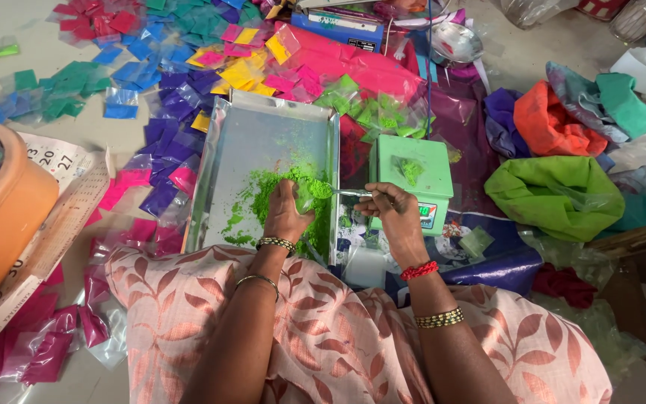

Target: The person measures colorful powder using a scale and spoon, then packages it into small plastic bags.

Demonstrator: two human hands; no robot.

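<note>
Your left hand (287, 213) rests over the heap of green powder (278, 191) in the metal tray (222, 161), fingers curled around a small clear plastic pouch (309, 196) that stands open at the near right part of the tray. Your right hand (394, 213) is pinched shut on the handle of a metal spoon (342, 193), whose bowl, loaded with green powder, sits right at the mouth of the pouch. The spoon runs level from right to left across the tray's right wall.

Just right of the tray, under and beyond your right hand, stands a small green weighing scale (413, 176) with a filled green pouch (411, 170) lying on its platform. Far beyond the tray lies a spread of filled pouches: blue and purple ones (166, 90) to the far left, yellow ones (241, 71) and green ones (371, 112) farther on. Pink pouches (125, 191) lie left of the tray and near your left knee.

At the left edge sits an orange tub (1, 217) on a sheet of calendar paper (61, 161). To the right, a large green bag (555, 194) lies near an orange cloth bundle (551, 123).
</note>
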